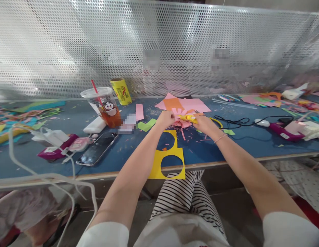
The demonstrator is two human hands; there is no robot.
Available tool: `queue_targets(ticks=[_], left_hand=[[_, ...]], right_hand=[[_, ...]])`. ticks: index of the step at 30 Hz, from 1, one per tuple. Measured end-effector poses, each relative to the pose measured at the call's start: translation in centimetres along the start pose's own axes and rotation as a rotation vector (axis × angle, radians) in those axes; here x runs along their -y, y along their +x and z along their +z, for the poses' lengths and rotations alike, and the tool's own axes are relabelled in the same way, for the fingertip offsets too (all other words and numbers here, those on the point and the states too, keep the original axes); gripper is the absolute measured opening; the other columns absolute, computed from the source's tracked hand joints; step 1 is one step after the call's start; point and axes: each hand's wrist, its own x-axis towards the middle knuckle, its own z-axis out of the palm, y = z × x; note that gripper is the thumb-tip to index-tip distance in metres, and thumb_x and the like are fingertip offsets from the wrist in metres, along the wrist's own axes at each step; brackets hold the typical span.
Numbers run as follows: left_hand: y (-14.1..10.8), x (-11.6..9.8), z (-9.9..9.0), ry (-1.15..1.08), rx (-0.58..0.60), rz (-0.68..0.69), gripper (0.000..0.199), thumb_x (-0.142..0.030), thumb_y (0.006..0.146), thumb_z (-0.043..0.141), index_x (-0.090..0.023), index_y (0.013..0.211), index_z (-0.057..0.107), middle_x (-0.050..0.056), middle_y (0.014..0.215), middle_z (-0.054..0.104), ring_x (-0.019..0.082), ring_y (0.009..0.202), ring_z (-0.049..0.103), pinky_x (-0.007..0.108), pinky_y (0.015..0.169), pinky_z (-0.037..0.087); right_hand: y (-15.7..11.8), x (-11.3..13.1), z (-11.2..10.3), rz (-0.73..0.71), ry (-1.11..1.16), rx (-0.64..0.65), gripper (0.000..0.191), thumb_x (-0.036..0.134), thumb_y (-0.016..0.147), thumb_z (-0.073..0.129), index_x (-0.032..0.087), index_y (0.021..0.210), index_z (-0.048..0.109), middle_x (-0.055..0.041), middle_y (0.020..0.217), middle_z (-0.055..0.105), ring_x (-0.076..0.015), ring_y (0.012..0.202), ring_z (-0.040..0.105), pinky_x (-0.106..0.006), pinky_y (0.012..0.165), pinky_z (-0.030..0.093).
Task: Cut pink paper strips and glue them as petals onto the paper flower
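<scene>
My left hand (166, 119) is closed at the left edge of a fringed pink paper piece (180, 120), its fingertips on the paper. From the right, my right hand (201, 122) is closed around a yellow tool (188, 118) that looks like a glue gun. The tool's front end points left over the middle of the pink piece. Pink scraps lie around it. Nearer the table's edge, partly under my left forearm, lies a yellow sheet (180, 152) with round holes cut out. Pink and orange sheets (172, 102) lie behind my hands.
On the left stand a drink cup (110, 111) and a yellow can (121, 92), with a phone (97, 149) and a purple power strip (58, 147) nearer. At right are a black cable (233, 120) and another power strip (286, 132). A perforated metal screen (174, 44) rises behind.
</scene>
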Motion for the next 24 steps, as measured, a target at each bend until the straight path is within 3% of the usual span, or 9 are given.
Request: queue_targets(ticks=[11,18,24], left_hand=[[-0.2,-0.1,-0.4,-0.016,0.007,-0.025,0.019,-0.023,0.069,0.054,-0.017,0.080,0.068,0.007,0.082,0.069,0.017,0.078,0.061,0.025,0.069,0.043],[-0.6,-0.5,-1.5,-0.038,0.120,-0.052,0.031,-0.042,0.063,0.066,-0.018,0.083,0.068,0.006,0.083,0.068,0.019,0.075,0.060,0.027,0.066,0.043],[-0.7,-0.8,-1.8,-0.033,0.099,-0.087,0.031,-0.041,0.059,0.068,-0.017,0.077,0.067,0.006,0.076,0.065,0.019,0.072,0.059,0.026,0.063,0.042]], right_hand=[[-0.3,-0.2,-0.9,0.050,-0.005,0.010,0.038,0.022,0.081,0.047,0.017,0.118,0.055,-0.0116,0.097,0.068,-0.0220,0.085,0.064,-0.025,0.070,0.042],[-0.5,-1.0,-1.6,0.135,-0.040,-0.023,0.037,0.043,0.080,0.048,0.018,0.101,0.065,-0.0110,0.091,0.069,-0.0238,0.082,0.064,-0.026,0.064,0.041],[-0.4,-1.1,-1.9,0.133,-0.054,-0.031,0.039,0.047,0.077,0.049,0.019,0.097,0.068,-0.0100,0.089,0.069,-0.0237,0.083,0.064,-0.027,0.066,0.042]])
